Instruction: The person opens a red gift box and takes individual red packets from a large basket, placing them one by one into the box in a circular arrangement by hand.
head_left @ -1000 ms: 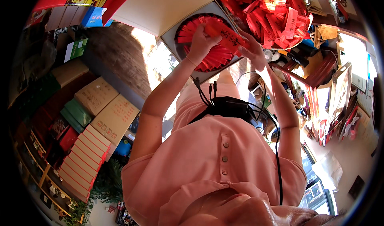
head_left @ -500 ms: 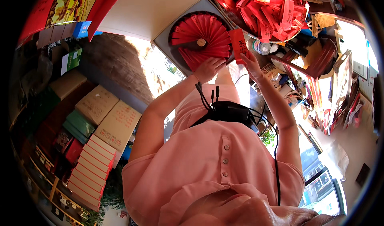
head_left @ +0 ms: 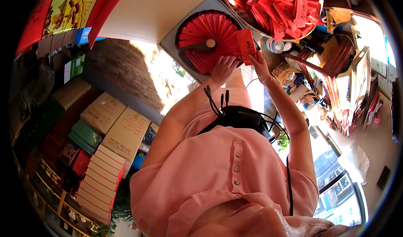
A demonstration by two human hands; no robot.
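Fingers of the right hand (head_left: 261, 65) pinch a red envelope (head_left: 247, 46) by its lower edge, thumb on one face and the others behind, closed just enough to hold it upright at about 12 o'clock from the wrist. Left-hand fingers (head_left: 228, 62) are loosely curled and spread, tips resting on the lower rim of the fan (head_left: 208, 39), a round rosette of folded red envelopes with a small gold disc at its centre. Whether those fingers grip a fold or only press on it cannot be told.

That fan lies flat on a grey board (head_left: 176, 48) on the table, at 11 o'clock from the left hand (head_left: 224, 67). At 2 o'clock from the fan a bowl of loose red envelopes (head_left: 281, 8) is heaped high, near but apart from it. Cardboard boxes (head_left: 117, 123) stand stacked at 8 o'clock, well away.

By the look of it, the envelope is thin paper: very light, stiff across its width yet easy to crease, and likely slick on its printed face. A flat pinch near one short end, as here, should steer it without buckling. The fan seems more delicate; its folds would probably splay if lifted by one blade, so pressing down near the rim or supporting it from the centre disc looks safer.
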